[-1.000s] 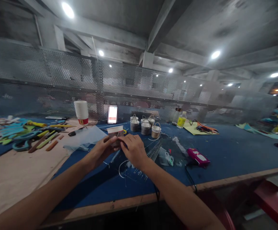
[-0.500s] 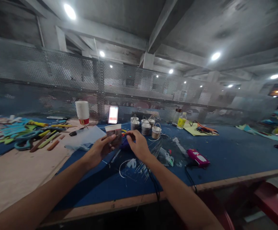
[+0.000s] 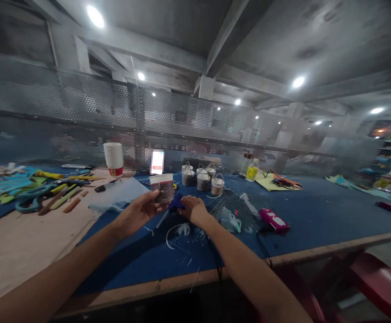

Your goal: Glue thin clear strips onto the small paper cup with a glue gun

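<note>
My left hand (image 3: 141,208) grips a paper cup (image 3: 163,190) with a white rim, its side wrapped in a brown covering. The cup is held upright above the table. Just right of it, my right hand (image 3: 193,208) has its fingers curled onto a dark blue glue gun (image 3: 175,204); the fingertips are partly hidden. A clear stick (image 3: 162,220) slants out near the gun. Beyond my right hand stand several small basket-like cups, such as one with a looped handle (image 3: 217,185).
A stack of white paper cups (image 3: 113,157) stands at the back left, near scissors (image 3: 33,199) and a lit phone screen (image 3: 157,162). Loose wires lie by my right forearm. A magenta device (image 3: 274,220), a yellow-labelled bottle (image 3: 252,170) and papers are to the right. A mesh panel (image 3: 90,103) borders the back.
My right hand has moved down from beside the cup onto the blue glue gun. The cup in my left hand has shifted slightly right, away from the fingers of my right hand.
</note>
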A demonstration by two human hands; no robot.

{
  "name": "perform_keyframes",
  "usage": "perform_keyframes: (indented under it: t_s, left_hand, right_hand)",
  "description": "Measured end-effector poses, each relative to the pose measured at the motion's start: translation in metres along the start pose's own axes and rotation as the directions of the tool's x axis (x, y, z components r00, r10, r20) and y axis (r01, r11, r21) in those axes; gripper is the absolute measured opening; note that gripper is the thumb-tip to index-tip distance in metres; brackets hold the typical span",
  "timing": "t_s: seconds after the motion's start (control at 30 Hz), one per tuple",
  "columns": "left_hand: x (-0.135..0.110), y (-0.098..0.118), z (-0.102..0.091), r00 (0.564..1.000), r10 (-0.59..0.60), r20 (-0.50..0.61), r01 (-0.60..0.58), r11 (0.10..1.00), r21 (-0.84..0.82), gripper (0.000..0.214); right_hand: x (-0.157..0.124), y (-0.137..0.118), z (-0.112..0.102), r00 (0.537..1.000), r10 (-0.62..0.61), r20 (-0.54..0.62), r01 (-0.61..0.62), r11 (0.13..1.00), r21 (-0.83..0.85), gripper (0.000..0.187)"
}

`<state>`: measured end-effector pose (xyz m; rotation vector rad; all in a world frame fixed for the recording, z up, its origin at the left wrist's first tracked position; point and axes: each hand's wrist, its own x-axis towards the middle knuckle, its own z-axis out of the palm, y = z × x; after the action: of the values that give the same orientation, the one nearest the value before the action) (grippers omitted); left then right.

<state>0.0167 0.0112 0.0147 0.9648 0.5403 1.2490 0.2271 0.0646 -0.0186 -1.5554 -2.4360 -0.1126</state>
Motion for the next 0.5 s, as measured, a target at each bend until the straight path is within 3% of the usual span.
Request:
perform_keyframes:
  t_s: [0.17,0.33,0.4,0.5]
  left_hand:
    - [-0.001,0.004,0.002,0.999,0.001,-0.046,-0.004,0.998,-0.069,0.036]
    - [-0.001,0.008,0.003,0.994,0.046,-0.101,-0.056,0.994,-0.091,0.029]
    - [0.000,0.008,0.001,0.992,0.044,-0.117,-0.055,0.995,-0.087,0.026]
    - [0.002,0.005,-0.003,0.990,0.033,-0.135,-0.042,0.997,-0.067,0.024]
  right_hand:
    - [0.000,0.003,-0.013,0.994,0.103,-0.045,-0.101,0.994,0.034,0.030]
    - [0.002,0.023,-0.033,0.933,0.239,-0.268,-0.165,0.949,0.269,0.031]
    - [0.003,0.032,-0.038,0.900,0.247,-0.358,-0.056,0.882,0.468,0.027]
    - [0.001,0.034,-0.041,0.894,0.301,-0.331,0.060,0.652,0.756,0.034]
